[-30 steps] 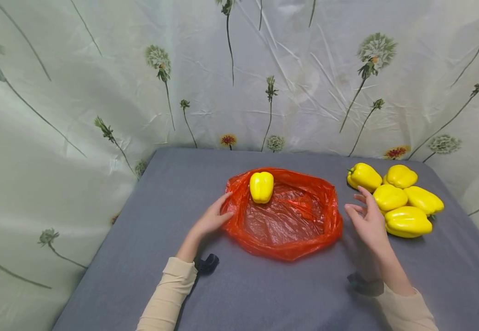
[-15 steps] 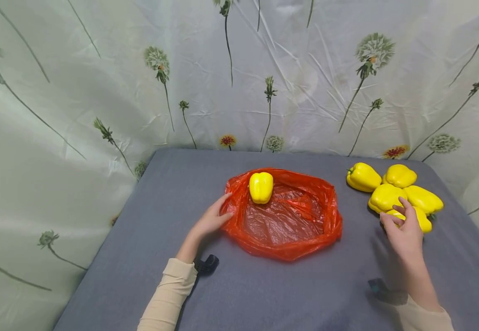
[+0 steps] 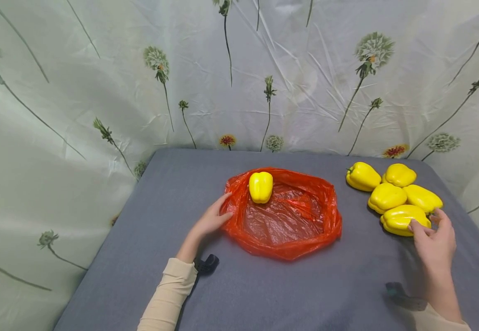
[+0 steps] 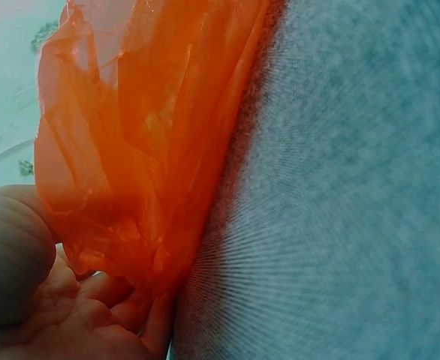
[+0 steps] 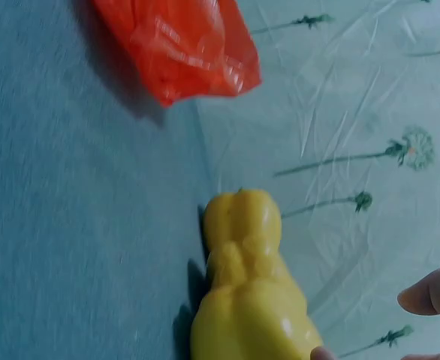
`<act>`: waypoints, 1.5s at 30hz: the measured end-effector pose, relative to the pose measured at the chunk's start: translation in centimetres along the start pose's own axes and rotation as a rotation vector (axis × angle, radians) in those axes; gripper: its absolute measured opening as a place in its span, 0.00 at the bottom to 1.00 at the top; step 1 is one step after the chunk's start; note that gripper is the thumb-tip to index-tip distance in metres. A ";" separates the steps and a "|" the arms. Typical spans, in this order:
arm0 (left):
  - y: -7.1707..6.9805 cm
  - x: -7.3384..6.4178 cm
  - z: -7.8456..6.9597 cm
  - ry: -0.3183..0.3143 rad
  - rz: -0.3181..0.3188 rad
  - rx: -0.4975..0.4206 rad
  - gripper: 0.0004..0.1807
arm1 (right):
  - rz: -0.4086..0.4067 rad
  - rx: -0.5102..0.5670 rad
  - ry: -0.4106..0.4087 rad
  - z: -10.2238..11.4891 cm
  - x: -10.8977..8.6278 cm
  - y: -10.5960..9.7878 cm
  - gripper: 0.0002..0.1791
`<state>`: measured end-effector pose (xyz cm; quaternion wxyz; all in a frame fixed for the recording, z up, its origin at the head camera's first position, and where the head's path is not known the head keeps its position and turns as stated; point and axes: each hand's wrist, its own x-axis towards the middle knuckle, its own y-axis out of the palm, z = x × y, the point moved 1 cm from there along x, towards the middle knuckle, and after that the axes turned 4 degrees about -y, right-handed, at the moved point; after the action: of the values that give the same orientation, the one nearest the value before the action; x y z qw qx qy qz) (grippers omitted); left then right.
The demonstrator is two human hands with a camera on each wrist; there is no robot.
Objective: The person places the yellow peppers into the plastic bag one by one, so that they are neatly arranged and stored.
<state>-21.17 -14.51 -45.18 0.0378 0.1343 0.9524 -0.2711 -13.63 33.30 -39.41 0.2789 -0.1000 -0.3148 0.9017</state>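
A red plastic bag (image 3: 289,250) lies on the grey table with its mouth spread wide. Inside it, near the back left, sits one yellow bell pepper (image 3: 261,187). My left hand (image 3: 211,218) holds the bag's left side; in the left wrist view the plastic (image 4: 152,150) gathers between thumb and fingers. At the right is a cluster of several yellow bell peppers. My right hand (image 3: 436,239) is at the right end of the front pepper (image 3: 402,219), thumb and fingers spread apart around that end. Whether they touch it is hard to tell. Peppers (image 5: 254,319) also show in the right wrist view.
The grey cloth-covered table (image 3: 181,184) carries everything. A pale curtain (image 3: 206,69) with dandelion prints hangs behind and to the left. Each wrist wears a dark strap (image 3: 208,264). Bare table lies between the bag and the pepper cluster.
My right hand has moved rightward from beside the bag, across the front of the peppers, to the front pepper's right end. My left hand and the bag stay put.
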 end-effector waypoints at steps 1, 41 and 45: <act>0.0 0.0 0.0 0.005 0.000 0.002 0.34 | -0.008 -0.001 0.000 -0.2 0.1 -0.1 0.38; 0.1 0.0 0.1 0.023 -0.015 0.009 0.34 | 0.095 0.008 -0.060 -2.8 0.8 3.2 0.44; 0.1 0.1 0.1 0.030 -0.018 0.006 0.34 | 0.049 0.006 -0.094 -2.7 0.6 3.3 0.44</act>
<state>-21.23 -14.43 -45.30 0.0206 0.1300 0.9532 -0.2723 -14.63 32.93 -43.57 0.2418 -0.0646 -0.3222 0.9130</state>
